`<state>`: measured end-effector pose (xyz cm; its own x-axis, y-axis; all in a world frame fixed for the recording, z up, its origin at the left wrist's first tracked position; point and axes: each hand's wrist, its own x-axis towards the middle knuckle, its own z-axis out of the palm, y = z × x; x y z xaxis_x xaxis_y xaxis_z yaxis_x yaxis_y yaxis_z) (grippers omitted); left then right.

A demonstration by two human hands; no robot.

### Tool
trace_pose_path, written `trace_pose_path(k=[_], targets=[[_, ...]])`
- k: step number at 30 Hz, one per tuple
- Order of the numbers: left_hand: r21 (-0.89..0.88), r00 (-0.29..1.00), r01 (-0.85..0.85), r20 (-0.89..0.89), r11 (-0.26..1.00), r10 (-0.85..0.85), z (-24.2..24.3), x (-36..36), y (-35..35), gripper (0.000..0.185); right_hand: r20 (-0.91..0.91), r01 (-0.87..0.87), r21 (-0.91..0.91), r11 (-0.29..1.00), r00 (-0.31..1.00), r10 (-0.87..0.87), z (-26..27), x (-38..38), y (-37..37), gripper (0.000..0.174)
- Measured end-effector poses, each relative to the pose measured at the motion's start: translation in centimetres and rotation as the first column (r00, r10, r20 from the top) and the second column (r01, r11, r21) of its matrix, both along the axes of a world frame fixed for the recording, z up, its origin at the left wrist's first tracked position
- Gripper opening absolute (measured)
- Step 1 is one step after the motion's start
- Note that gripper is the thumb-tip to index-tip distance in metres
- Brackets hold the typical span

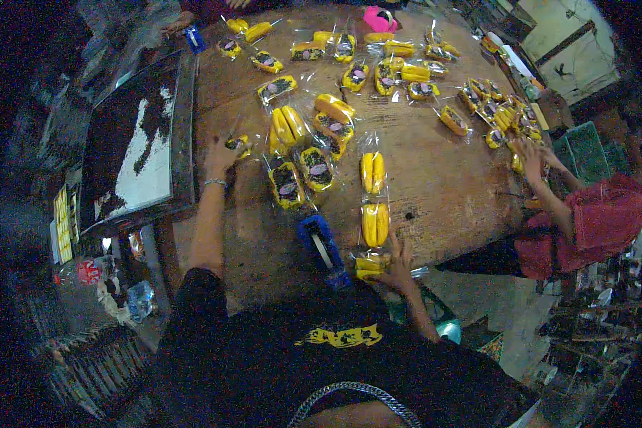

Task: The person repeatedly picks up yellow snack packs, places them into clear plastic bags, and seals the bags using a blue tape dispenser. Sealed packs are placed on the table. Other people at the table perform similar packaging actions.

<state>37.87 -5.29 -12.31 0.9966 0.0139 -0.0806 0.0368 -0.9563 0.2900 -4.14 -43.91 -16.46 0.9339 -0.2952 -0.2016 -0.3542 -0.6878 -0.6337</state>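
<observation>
My left hand point(220, 154) reaches over the left of the wooden table, its fingers around a bagged yellow bread roll point(237, 143) that they partly hide. At the near edge, my right hand point(400, 267) grips another bagged bread roll point(369, 264), thumb across its clear wrapper. Directly beyond it, two bagged yellow roll packs point(375, 224) lie in a line. A blue tape dispenser point(320, 249) sits left of my right hand. Between my hands and farther out are bagged rolls with dark topping point(286, 184) and a plain-side-up pack point(288, 125).
More bagged rolls point(356, 76) are scattered across the far table point(422, 160). A co-worker's hands point(529, 155) are at a pile of packs point(500, 109) on the right. A pink dispenser point(380, 19) and a blue one point(194, 39) stand far off. A dark-framed, worn panel point(150, 160) borders the left.
</observation>
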Motion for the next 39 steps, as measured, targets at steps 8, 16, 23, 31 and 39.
trace_pose_path(k=[8,16,23,31,39], targets=[[0.053,0.989,-0.031,-0.142,0.998,0.038,-0.2,-8.5,-5.7,0.1,-0.018,-0.196,-0.191,0.962,0.98,0.196,2.3,11.4,-3.1,0.102],[-0.2,0.977,-0.166,0.102,0.966,0.189,-4.8,-15.0,0.4,0.071,0.363,0.05,-0.237,0.97,0.931,0.041,2.3,15.0,1.5,0.059],[-0.487,0.8,-0.447,-0.592,0.75,0.093,-12.6,-15.9,2.3,0.041,0.435,0.112,-0.225,0.968,0.9,-0.003,1.9,11.8,3.6,0.039],[-0.729,0.913,-0.371,-0.4,0.576,0.082,-3.9,-20.7,4.8,0.02,0.418,0.085,0.012,0.996,0.905,-0.082,4.9,8.6,0.6,0.033],[0.155,0.924,0.138,0.335,0.978,-0.184,17.1,-23.6,2.4,0.029,0.75,-0.468,-0.043,0.883,0.569,0.338,11.4,13.3,11.8,0.038]])
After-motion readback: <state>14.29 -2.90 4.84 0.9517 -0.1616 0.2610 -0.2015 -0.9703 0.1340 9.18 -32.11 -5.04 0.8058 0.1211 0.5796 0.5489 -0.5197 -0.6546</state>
